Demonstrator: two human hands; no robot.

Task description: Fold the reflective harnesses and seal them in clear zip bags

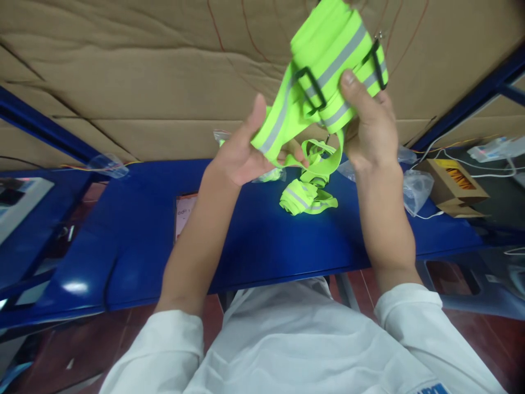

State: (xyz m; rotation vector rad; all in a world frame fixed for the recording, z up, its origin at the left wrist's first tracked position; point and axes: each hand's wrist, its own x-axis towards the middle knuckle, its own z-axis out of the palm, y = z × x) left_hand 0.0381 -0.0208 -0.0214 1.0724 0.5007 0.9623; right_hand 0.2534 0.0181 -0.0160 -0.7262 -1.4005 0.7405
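Observation:
I hold a neon-green strap harness [328,65] with grey reflective stripes and black buckles above the blue table [266,241]. My right hand [369,131] grips the folded upper bundle, thumb pressed on the front. My left hand [241,153] holds a lower band of the same harness, with the strap running across its fingers. A loose tail of the harness hangs down to a crumpled green heap [307,198] lying on the table.
Clear plastic bags [416,189] lie at the table's right and one [107,164] at the left. An open small cardboard box [453,189] stands at the right. Brown cardboard sheets [143,82] line the back. A paper [184,210] lies under my left forearm.

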